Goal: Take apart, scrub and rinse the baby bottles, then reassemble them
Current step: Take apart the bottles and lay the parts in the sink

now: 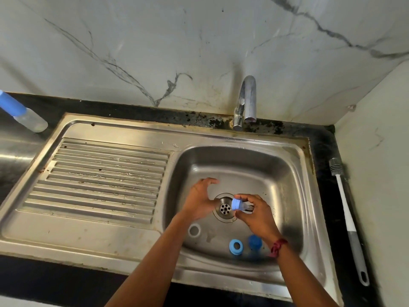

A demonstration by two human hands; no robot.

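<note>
Blue collar [236, 204] with clear teat [247, 208] pinched in right hand [256, 216], above drain [225, 208] of sink basin [276, 173]. Left hand [199, 201] just beside it, fingers relaxed, holding nothing. Basin floor: clear bottle [194, 230], blue ring [236, 246], blue cap [255, 241]. Brush [345, 218] on counter [325, 147], right; second bottle [24, 115] far left.

left hand [199, 201]: fingers loosely spread, holding nothing | right hand [257, 214]: fingers pinch blue ring [236, 204]
</note>
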